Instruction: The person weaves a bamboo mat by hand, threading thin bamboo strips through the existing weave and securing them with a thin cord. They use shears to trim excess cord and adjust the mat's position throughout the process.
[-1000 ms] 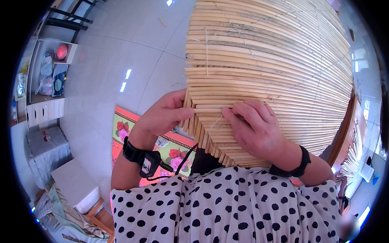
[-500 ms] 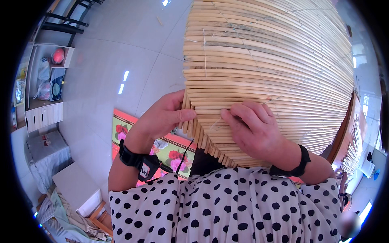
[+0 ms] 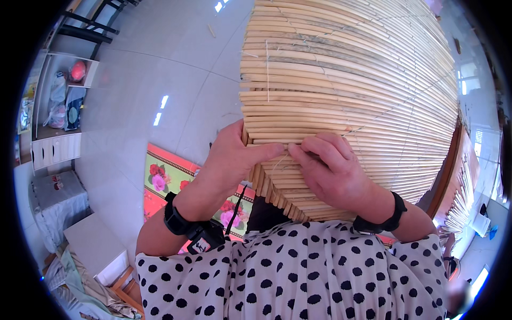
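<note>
A shelf [image 3: 92, 74] holds a red ball [image 3: 78, 70] and bags [image 3: 57, 88]; left hand [image 3: 228, 157] clasps stick mat [image 3: 341, 69]; right hand [image 3: 332, 165], fingertips together, pinches string [image 3: 276, 165].

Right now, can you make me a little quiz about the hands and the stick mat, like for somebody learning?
1. True or false: the left hand and the right hand are both at the stick mat.
2. Which hand is nearer the flowered cloth? A) left B) right
3. Fill in: the white top is covered in black ____.

Key: 1. True. 2. A. 3. Dots.
</note>
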Tool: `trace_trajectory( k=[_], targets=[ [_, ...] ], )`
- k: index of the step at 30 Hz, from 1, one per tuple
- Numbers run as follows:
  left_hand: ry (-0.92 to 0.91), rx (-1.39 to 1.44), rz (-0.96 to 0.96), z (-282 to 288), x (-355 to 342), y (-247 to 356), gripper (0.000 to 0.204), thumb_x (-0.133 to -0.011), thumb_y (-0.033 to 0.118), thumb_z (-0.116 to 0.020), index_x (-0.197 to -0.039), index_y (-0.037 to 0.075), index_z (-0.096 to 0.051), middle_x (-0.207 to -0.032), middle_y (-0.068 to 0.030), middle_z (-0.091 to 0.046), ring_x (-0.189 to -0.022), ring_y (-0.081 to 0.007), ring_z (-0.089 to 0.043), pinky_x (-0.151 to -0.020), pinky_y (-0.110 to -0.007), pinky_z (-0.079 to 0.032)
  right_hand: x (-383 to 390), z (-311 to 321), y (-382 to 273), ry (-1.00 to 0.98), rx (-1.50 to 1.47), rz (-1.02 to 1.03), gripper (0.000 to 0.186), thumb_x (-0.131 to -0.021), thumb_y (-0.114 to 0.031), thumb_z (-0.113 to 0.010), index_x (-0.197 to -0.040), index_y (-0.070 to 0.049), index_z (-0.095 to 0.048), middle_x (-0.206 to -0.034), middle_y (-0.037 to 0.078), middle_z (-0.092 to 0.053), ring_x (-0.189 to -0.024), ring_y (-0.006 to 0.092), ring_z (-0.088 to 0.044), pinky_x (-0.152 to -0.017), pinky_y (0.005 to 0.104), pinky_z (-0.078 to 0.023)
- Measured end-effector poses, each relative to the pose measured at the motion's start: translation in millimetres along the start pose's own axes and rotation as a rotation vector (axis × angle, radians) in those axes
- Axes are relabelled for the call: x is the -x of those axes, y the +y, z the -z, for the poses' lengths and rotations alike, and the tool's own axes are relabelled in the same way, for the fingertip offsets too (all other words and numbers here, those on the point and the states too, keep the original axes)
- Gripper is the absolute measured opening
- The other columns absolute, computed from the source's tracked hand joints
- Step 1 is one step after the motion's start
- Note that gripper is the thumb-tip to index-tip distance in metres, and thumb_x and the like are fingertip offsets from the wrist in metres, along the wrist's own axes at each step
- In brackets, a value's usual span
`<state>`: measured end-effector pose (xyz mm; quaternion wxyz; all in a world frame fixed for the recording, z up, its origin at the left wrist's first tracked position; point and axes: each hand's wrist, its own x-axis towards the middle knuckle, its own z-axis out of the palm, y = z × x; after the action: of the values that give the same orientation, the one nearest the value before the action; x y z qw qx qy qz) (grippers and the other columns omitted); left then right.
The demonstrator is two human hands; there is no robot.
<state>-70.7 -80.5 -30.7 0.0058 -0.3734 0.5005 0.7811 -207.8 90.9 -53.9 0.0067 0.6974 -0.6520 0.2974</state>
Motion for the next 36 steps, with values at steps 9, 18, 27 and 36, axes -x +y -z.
trace_trajectory(
  k=[9,18,27,36],
  targets=[
    [0.012,-0.048,-0.013,-1,0,1,0.046,-0.081,0.003,-0.073,-0.122,-0.008,-0.055,-0.115,-0.0138,-0.066,-0.102,-0.0179,-0.065,-0.093,-0.032,-0.051,2,0,-1,0.003,-0.005,-0.013,0.04,-0.072,-0.005,-0.067,-0.111,0.002,-0.068,-0.105,0.008,-0.055,-0.097,0.0241,-0.056,-0.082,0.034,-0.048],
    [0.042,-0.191,-0.055,3,-10,-8,0.046,-0.081,0.003,-0.074,-0.122,-0.007,-0.056,-0.114,-0.0118,-0.066,-0.102,-0.0158,-0.064,-0.091,-0.031,-0.051,-3,6,0,-0.095,-0.027,-0.042,0.043,-0.074,-0.004,-0.065,-0.116,0.002,-0.064,-0.104,0.008,-0.055,-0.096,0.0237,-0.056,-0.081,0.0348,-0.048],
    [0.03,-0.082,-0.054,1,-3,-8,0.048,-0.079,0.011,-0.077,-0.12,-0.005,-0.058,-0.111,-0.0102,-0.068,-0.097,-0.0144,-0.064,-0.088,-0.03,-0.051,5,18,0,-0.07,0.0,-0.06,0.045,-0.073,-0.006,-0.071,-0.117,-0.002,-0.065,-0.104,0.007,-0.055,-0.096,0.024,-0.056,-0.082,0.0364,-0.047],
    [0.052,-0.066,-0.068,-5,-6,-7,0.045,-0.081,0.005,-0.074,-0.121,-0.005,-0.056,-0.111,-0.0108,-0.067,-0.096,-0.0146,-0.065,-0.087,-0.029,-0.053,1,8,0,-0.125,0.119,-0.02,0.044,-0.081,-0.016,-0.061,-0.123,-0.004,-0.062,-0.112,0.005,-0.055,-0.106,0.0197,-0.053,-0.085,0.0352,-0.043]
  ],
)
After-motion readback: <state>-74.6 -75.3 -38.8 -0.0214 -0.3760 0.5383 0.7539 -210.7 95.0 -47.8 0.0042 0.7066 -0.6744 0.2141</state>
